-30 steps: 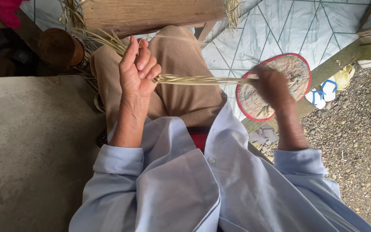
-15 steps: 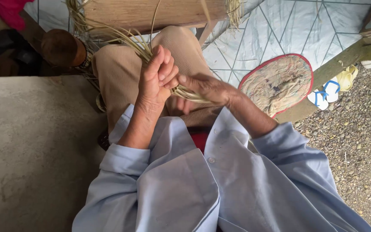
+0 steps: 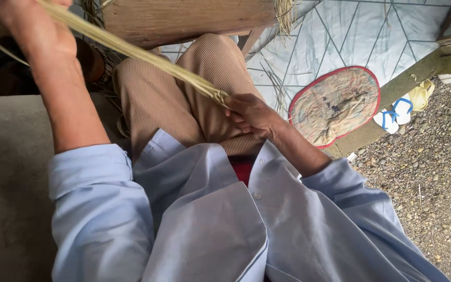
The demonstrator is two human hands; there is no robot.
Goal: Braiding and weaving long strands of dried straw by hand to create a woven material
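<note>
Stretching straw bundle between both hands

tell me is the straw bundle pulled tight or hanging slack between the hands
Pulled tight: the straw bundle runs in a straight line from the raised left hand down to the right hand, which pinches its twisted end, with no sag.

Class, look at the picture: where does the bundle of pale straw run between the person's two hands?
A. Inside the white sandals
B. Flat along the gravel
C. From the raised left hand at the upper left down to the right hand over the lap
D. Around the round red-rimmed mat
C: the straw bundle slants from the left hand down to the right hand, which pinches its twisted end above the lap.
</note>
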